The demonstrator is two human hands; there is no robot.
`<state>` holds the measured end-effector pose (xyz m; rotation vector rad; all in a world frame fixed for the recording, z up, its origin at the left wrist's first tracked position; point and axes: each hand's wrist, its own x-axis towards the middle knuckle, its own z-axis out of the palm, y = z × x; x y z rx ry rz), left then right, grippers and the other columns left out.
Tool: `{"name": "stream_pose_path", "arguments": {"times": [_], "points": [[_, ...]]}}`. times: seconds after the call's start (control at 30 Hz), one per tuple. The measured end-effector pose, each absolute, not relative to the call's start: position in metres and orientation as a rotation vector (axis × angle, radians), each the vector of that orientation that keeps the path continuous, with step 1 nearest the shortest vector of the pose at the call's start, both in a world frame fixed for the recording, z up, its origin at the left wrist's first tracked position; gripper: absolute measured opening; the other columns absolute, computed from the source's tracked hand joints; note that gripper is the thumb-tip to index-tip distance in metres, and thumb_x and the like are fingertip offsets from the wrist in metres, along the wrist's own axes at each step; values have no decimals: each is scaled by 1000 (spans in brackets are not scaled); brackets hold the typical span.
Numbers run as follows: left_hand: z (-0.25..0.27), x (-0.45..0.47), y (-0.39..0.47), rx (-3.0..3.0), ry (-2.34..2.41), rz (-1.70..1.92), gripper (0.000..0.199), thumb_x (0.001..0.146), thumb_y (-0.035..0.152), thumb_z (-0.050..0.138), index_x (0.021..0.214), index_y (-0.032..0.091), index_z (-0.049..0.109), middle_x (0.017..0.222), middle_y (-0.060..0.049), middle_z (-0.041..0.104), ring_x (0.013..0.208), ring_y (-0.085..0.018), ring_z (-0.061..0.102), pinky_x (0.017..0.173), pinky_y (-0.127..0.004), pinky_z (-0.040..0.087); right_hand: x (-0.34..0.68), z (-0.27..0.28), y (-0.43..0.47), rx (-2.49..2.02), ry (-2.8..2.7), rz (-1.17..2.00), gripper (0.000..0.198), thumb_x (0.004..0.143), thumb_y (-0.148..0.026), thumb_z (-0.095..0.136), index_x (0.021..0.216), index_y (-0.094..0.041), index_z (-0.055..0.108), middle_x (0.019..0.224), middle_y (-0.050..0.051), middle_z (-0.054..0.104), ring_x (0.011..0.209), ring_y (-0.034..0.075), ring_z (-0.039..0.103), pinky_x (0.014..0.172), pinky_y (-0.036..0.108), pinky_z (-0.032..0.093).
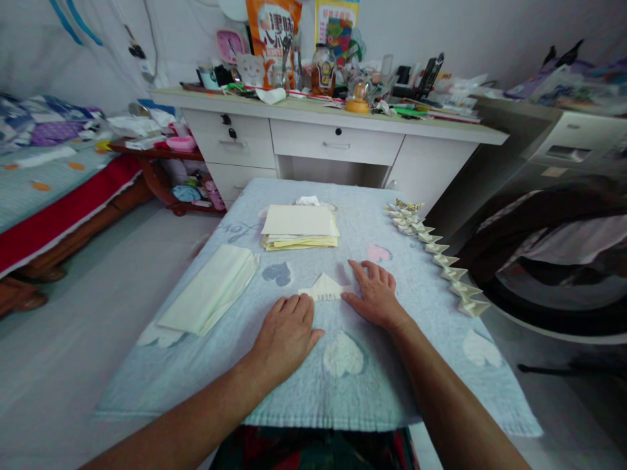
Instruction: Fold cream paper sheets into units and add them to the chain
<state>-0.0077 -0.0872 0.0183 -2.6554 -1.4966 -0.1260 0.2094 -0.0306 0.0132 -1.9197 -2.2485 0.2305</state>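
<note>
A small piece of cream paper, folded to a peak in the middle with a flat strip at each side, lies on the cloth-covered table. My left hand rests palm down, its fingertips on the strip's left end and its thumb held out. At the right end, the thumb of my right hand touches the strip while its fingers spread over the cloth. Beyond them sits a stack of cream and yellow paper sheets. To the left lies a long pile of pale paper. Folded paper pieces form a row along the right side.
A light blue cloth with heart shapes covers the table. Behind it stands a white desk crowded with jars, bags and a pink clock. A bed is at the left, a front-loading washing machine at the right.
</note>
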Motion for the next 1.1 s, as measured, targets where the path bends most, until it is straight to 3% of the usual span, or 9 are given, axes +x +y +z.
{"name": "stream_pose_path", "arguments": {"times": [0.3, 0.47, 0.67, 1.1], "points": [[22, -16, -90, -2600, -1621, -120, 37, 87, 41, 56, 110, 12, 62, 109, -15, 63, 103, -30, 55, 86, -42, 43, 233, 13, -25, -1887, -2292, 291, 70, 81, -40, 60, 145, -30, 32, 141, 13, 40, 128, 33, 35, 101, 51, 25], [40, -14, -75, -2640, -1626, -111, 24, 88, 38, 55, 86, 15, 64, 88, -9, 63, 89, -27, 57, 81, -43, 44, 229, 21, -25, -1673, -2206, 390, 41, 79, -25, 57, 119, -21, 54, 127, 10, 49, 117, 26, 41, 99, 42, 30], [48, 4, -52, -2753, -1530, -272, 19, 84, 29, 60, 99, 19, 62, 104, -8, 61, 103, -26, 55, 87, -40, 44, 207, 23, -32, -1429, -2311, 448, 34, 73, -24, 62, 106, -20, 57, 117, 8, 50, 112, 25, 42, 97, 40, 30], [24, 1, -34, -2868, -1491, -392, 16, 89, 26, 54, 100, 19, 64, 99, -6, 64, 97, -22, 57, 88, -36, 47, 204, 15, -29, -1420, -2281, 459, 24, 77, -23, 61, 100, -19, 61, 106, 7, 57, 103, 23, 48, 93, 38, 32]]}}
